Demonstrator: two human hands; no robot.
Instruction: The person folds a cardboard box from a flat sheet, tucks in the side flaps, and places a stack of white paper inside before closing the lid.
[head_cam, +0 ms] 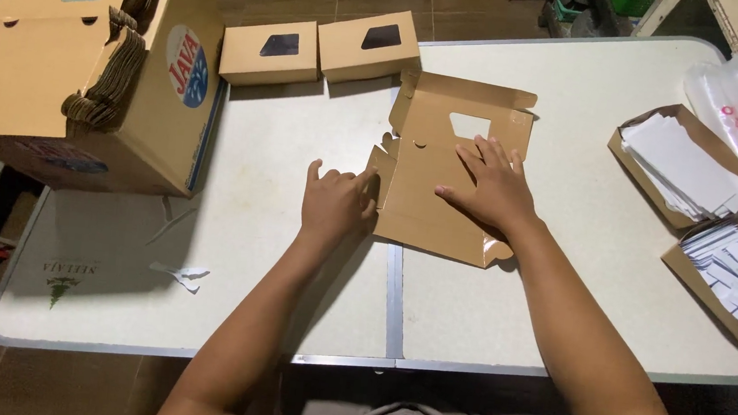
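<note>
A flat, unfolded brown cardboard box blank with a cut-out window [442,183] lies near the middle of a white folding table [249,259], straddling the table's metal centre seam. The right hand [491,187] is spread open, palm down, pressing on the blank's middle just below the window. The left hand [336,203] is at the blank's left edge, fingers curled, with the thumb and fingertips pinching a small side flap there. The two hands are close together but not touching.

Beyond the blank, at the table's far edge, stand two assembled small brown window boxes [320,50] side by side. Far left of the blank sits a large open brown carton stacked with more flat blanks [88,67]. To the blank's right are shallow brown trays of white paper slips [701,174].
</note>
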